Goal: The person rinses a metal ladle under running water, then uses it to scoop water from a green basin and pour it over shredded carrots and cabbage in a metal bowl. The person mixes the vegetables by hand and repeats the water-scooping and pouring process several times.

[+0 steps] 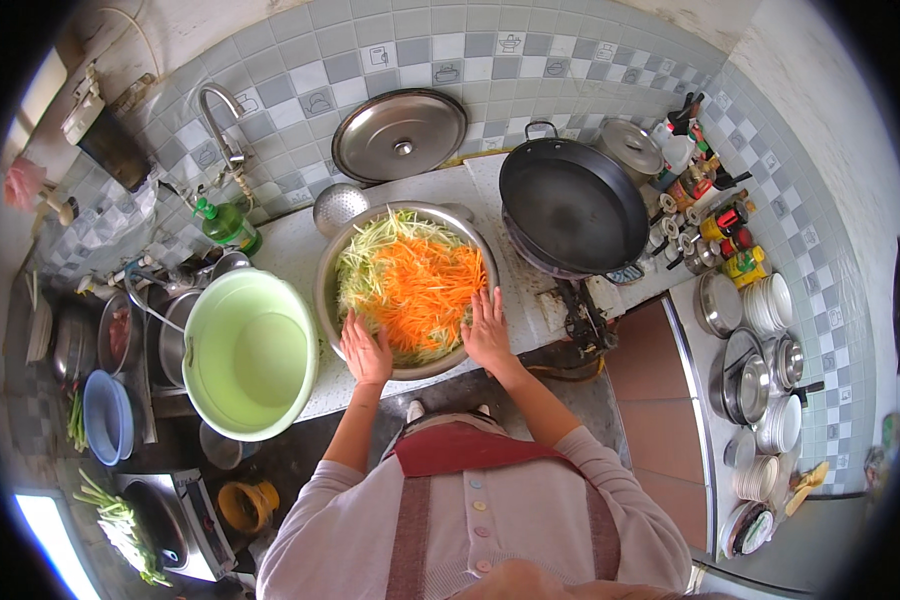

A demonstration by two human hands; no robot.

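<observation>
A wide stainless steel basin [407, 372] stands on the white countertop before me. Orange carrot shreds [427, 285] lie heaped in its middle, over pale green vegetable shreds [360, 259] that show along the rim. My left hand [365, 349] rests at the basin's near left edge, fingers apart and reaching over the rim to the shreds. Across from it, my right hand [487, 328] lies at the near right edge with its fingertips against the shreds. Neither hand has closed around anything.
A light green plastic tub [251, 352] stands left of the basin, by a green pump bottle [229, 227]. Behind are a perforated skimmer [340, 208] and a metal lid [400, 135] leaning on tiles. A black wok [574, 206] sits at right, near bottles [724, 221] and stacked bowls [767, 304].
</observation>
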